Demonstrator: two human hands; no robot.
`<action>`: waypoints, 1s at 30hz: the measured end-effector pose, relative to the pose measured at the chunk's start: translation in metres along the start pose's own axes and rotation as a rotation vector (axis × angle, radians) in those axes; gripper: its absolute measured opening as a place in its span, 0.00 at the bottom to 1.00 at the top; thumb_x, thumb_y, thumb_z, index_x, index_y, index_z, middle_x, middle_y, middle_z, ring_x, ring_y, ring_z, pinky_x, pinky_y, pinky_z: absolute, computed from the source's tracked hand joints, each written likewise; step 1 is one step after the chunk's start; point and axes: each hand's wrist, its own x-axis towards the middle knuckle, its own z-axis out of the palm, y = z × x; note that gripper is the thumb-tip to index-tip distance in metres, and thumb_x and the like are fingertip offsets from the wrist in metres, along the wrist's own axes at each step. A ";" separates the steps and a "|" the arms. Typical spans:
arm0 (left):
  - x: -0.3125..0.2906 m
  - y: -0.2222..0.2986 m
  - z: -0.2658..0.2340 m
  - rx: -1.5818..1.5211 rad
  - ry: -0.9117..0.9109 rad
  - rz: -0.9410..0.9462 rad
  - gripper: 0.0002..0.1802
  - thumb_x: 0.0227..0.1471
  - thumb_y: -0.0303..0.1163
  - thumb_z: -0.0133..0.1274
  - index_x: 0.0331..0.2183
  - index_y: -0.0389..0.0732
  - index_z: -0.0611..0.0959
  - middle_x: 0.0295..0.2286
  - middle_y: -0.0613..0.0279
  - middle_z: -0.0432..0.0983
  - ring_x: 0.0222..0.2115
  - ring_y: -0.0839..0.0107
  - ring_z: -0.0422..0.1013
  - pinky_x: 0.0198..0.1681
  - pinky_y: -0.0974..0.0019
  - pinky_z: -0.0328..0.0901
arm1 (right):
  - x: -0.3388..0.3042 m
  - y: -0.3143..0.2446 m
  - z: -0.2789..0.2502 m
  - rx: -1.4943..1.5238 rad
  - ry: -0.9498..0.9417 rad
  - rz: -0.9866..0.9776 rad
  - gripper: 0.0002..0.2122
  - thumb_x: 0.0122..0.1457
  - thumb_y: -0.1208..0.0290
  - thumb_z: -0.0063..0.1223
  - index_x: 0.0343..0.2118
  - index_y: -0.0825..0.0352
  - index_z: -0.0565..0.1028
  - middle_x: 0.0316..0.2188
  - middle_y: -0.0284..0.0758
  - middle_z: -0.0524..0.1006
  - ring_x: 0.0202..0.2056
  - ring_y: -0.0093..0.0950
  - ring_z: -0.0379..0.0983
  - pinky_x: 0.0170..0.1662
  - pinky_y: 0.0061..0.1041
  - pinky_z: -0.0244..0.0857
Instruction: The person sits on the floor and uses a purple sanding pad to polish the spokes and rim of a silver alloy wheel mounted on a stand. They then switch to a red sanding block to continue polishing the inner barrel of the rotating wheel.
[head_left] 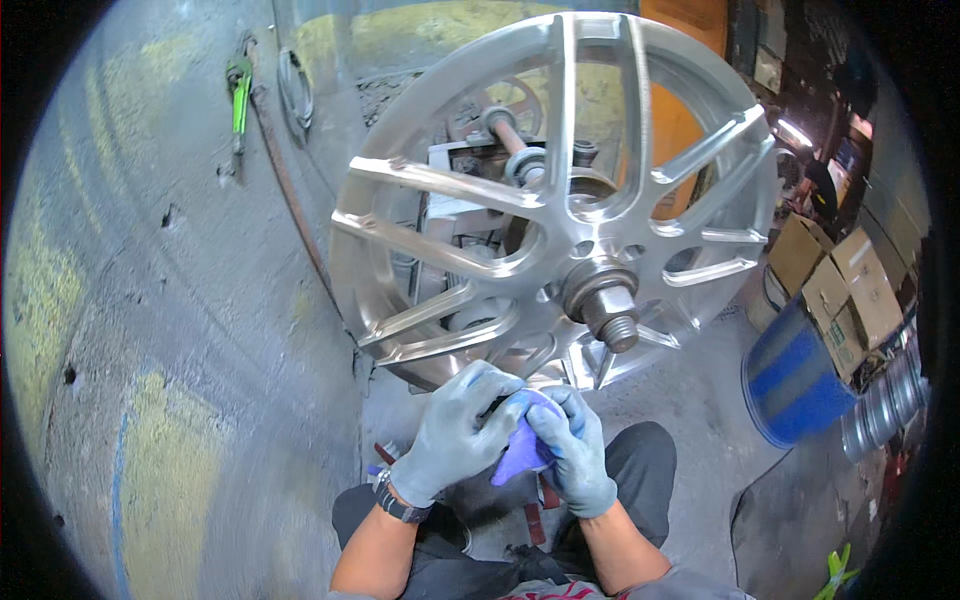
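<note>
Both of my hands wear grey gloves and meet just below a large silver alloy wheel (500, 267). Between them is a crumpled purple cloth (522, 453). My right hand (578, 450) is closed around the cloth with the thumb on top. My left hand (460, 430), with a dark watch (402, 500) at the wrist, has curled fingers that pinch the cloth's upper left edge. The wheel is fixed on a threaded shaft with a big nut (613, 302) at its hub. Its lower rim is partly hidden behind my fingers.
A rough grey wall (230, 300) with yellow patches rises on the left; a green-handled tool (240, 95) and a wire coil (295, 92) hang there. At right stand a blue drum (795, 375) and cardboard boxes (850, 290). Behind the wheel is machinery with a shaft (508, 135).
</note>
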 end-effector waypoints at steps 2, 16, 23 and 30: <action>0.001 0.004 0.003 -0.029 -0.016 -0.003 0.09 0.58 0.27 0.62 0.41 0.34 0.86 0.36 0.51 0.81 0.36 0.56 0.80 0.41 0.59 0.73 | -0.003 -0.004 -0.005 -0.012 -0.051 0.017 0.16 0.71 0.65 0.62 0.53 0.71 0.77 0.44 0.31 0.81 0.43 0.17 0.75 0.50 0.21 0.70; -0.002 -0.008 -0.022 0.153 0.617 0.143 0.09 0.62 0.25 0.54 0.41 0.33 0.85 0.41 0.51 0.81 0.44 0.57 0.77 0.50 0.57 0.69 | -0.014 0.001 -0.039 -0.024 -0.133 0.132 0.17 0.71 0.69 0.59 0.56 0.75 0.75 0.47 0.43 0.84 0.43 0.31 0.84 0.50 0.33 0.79; 0.009 -0.041 -0.049 0.168 1.042 -0.001 0.23 0.74 0.34 0.46 0.62 0.30 0.75 0.58 0.49 0.73 0.58 0.61 0.70 0.62 0.58 0.65 | -0.015 0.020 -0.058 -0.042 -0.018 0.174 0.19 0.72 0.68 0.58 0.59 0.72 0.72 0.45 0.44 0.85 0.35 0.29 0.84 0.39 0.28 0.80; 0.014 -0.045 -0.047 0.042 0.912 -0.113 0.27 0.76 0.38 0.43 0.65 0.30 0.73 0.60 0.51 0.72 0.58 0.63 0.70 0.62 0.59 0.65 | -0.019 0.018 -0.062 -0.037 -0.047 0.243 0.16 0.72 0.67 0.57 0.56 0.71 0.76 0.37 0.36 0.83 0.32 0.23 0.80 0.37 0.24 0.75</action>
